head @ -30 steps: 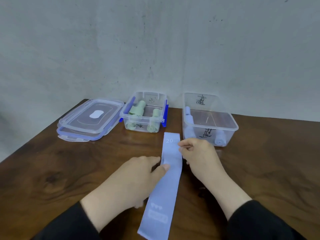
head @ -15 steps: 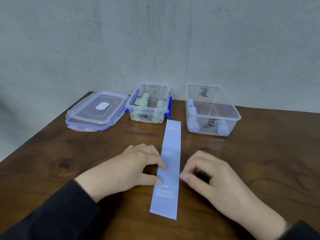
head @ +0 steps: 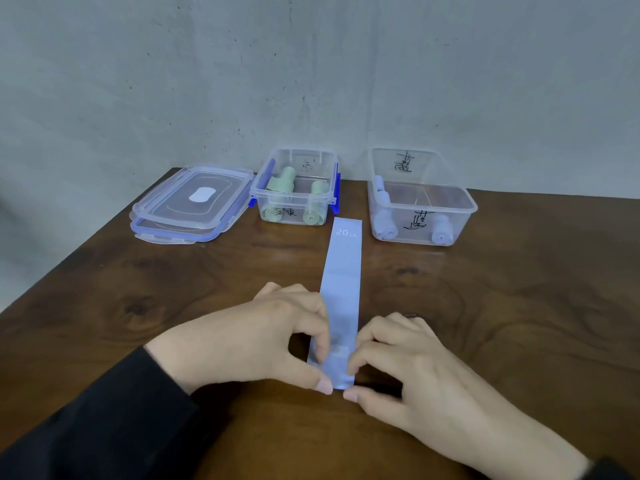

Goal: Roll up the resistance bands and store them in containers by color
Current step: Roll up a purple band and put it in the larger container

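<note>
A light blue resistance band (head: 341,271) marked "20 LB" lies flat on the wooden table (head: 519,289), running away from me. Its near end is folded over. My left hand (head: 256,341) pinches that folded end from the left. From the right, my right hand (head: 412,368) pinches the same end. A clear container (head: 294,197) at the back holds rolled green bands (head: 280,183). Right of it, another clear container (head: 422,202) holds rolled blue bands (head: 384,226).
Two stacked clear lids with blue rims (head: 190,206) lie at the back left. The table's left edge runs diagonally toward me. A grey wall stands close behind the containers.
Both hands slid down the band to its near end and began folding it over. The camera view also tilted, so the containers sit higher in view.
</note>
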